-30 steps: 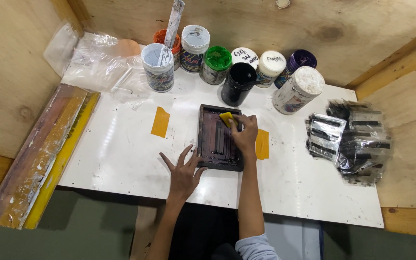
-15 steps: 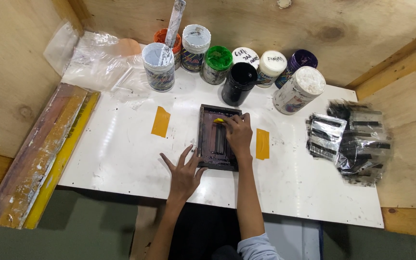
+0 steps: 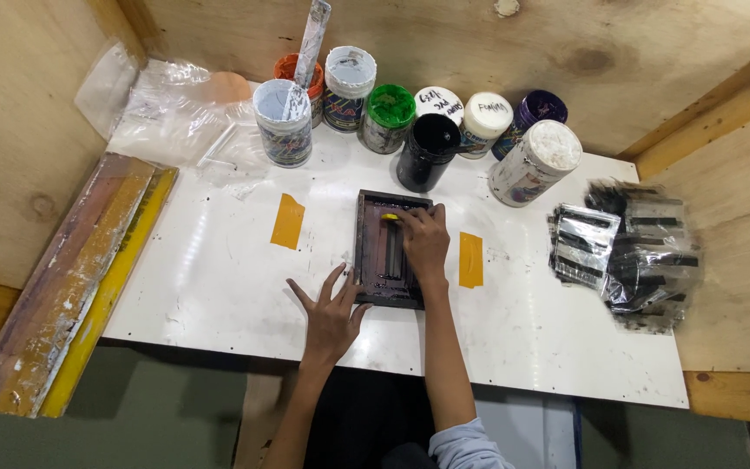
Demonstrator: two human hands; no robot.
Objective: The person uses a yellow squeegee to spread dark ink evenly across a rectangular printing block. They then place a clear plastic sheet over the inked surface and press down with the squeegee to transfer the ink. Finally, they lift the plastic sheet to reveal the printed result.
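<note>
A small dark-framed printing screen (image 3: 371, 252) lies flat in the middle of the white table (image 3: 219, 269). My right hand (image 3: 423, 243) rests on top of it, gripping a small yellow squeegee (image 3: 390, 217) whose tip shows near the frame's far end. My left hand (image 3: 332, 314) is spread flat on the table with its fingers against the frame's near left corner. Two orange tape strips sit on either side of the frame, one on the left (image 3: 288, 221) and one on the right (image 3: 470, 260).
Several paint jars stand along the back, among them a black open jar (image 3: 427, 152) and a white-lidded jar (image 3: 534, 162). Crumpled clear plastic (image 3: 175, 113) lies back left. A pile of black printed pieces (image 3: 627, 252) sits right. Long wooden squeegees (image 3: 71, 278) lean at left.
My right hand slid the yellow squeegee from the frame's right side to its middle and pressed down over it. My left hand stayed at the frame's corner.
</note>
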